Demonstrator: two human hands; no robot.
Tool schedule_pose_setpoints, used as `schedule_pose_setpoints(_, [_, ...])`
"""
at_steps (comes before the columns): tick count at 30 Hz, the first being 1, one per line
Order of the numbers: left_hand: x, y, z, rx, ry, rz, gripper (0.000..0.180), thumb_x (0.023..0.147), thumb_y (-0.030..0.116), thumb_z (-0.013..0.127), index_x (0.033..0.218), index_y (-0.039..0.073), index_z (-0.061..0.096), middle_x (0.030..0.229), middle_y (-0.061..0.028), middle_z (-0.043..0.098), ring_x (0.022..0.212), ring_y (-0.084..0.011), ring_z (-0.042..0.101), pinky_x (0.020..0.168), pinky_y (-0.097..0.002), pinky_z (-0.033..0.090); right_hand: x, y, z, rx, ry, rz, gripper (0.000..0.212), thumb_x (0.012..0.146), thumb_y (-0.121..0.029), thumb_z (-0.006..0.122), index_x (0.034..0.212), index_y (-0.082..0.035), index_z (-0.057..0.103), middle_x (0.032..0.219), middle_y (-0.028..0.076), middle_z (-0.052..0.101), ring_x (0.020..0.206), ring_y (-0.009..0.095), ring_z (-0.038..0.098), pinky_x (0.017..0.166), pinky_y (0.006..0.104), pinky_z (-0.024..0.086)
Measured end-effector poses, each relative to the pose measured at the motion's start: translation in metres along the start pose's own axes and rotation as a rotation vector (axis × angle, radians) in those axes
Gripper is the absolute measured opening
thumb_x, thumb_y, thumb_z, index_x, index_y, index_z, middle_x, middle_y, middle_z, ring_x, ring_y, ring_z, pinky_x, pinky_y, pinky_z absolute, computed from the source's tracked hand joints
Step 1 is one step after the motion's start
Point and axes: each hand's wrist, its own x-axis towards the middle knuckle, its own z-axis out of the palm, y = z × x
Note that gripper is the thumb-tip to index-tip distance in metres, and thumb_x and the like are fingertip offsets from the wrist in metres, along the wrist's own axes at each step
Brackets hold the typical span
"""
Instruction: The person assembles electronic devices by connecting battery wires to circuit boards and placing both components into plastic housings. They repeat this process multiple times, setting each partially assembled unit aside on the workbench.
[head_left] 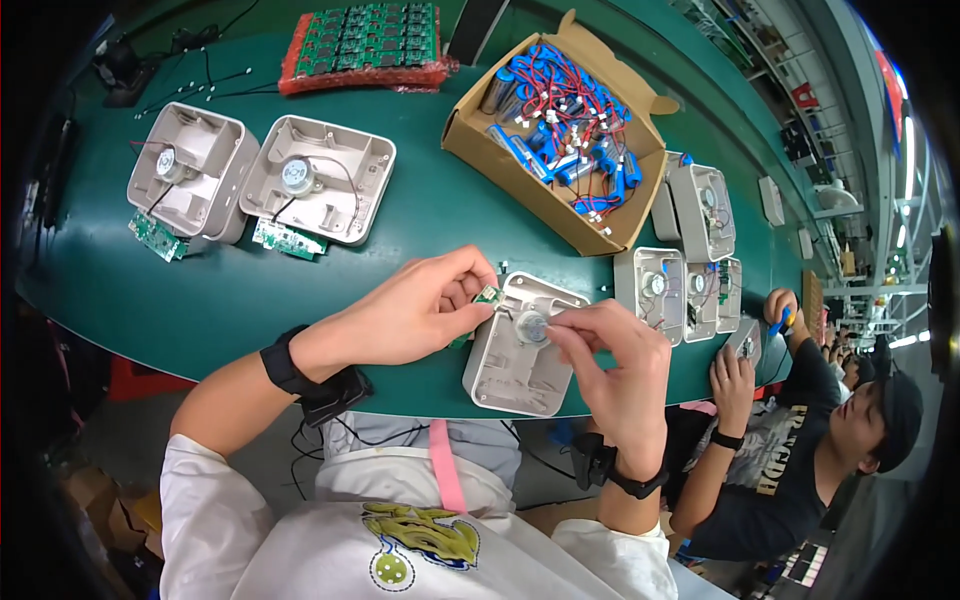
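Working at the lower centre of the frame, two bare hands meet over an open pale-grey housing [515, 382], which lies on the green table [420, 190] right by its near edge, cavity facing up. Here's the left hand [415, 305], coming in from the left: thumb and forefinger nearly closed, a small green circuit board [489, 295] pinched between the tips at the housing's upper-left edge, other fingers curled in. And across from it, the right hand [622, 365]: thumb and forefinger drawn close together at the right side of a round silvery disc part [530, 328] inside the housing. Whether those tips grip the disc or only touch it, I cannot tell.

Up at the top centre, an open cardboard box [545, 192] sits tilted in view, loaded with blue cylindrical cells [605, 165] and a tangle of red and black leads. Over to its left, a stack of green boards [365, 40] rests on red wrapping [400, 80]. Upper left, two more housings stand side by side, the left one [215, 135] and the right one [375, 165], each with a disc inside and a green board at its lower edge. Right of centre, another group of housings [645, 290] crowds together, and beyond them, at the lower right, a co-worker in a black shirt [755, 520] handles a grey part, a blue tool [778, 324] in one hand.
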Motion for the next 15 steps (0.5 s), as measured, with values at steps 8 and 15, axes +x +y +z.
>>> schedule_pose_setpoints(8, [0.001,0.003,0.001,0.014,-0.016,-0.052,0.021,0.103,0.002,0.066,0.121,0.003,0.054,0.101,-0.0009,0.062,0.091,-0.0069,0.062,0.082,-0.0262,0.053,-0.004,-0.015,-0.019,-0.100,-0.171,0.026,0.005,0.093,0.004,0.074,0.098,0.004,0.076,0.085,0.009,0.075,0.063,0.012,0.070,0.053,0.0266,0.052])
schedule_pose_setpoints(15, [0.001,0.001,0.000,-0.004,-0.021,-0.073,0.021,0.103,0.001,0.065,0.120,0.003,0.054,0.101,-0.0007,0.062,0.090,-0.0071,0.062,0.082,-0.0262,0.053,-0.003,-0.008,-0.025,0.562,-0.028,0.366,0.008,0.098,0.004,0.070,0.105,0.008,0.072,0.087,0.011,0.076,0.068,0.013,0.072,0.049,0.0248,0.051])
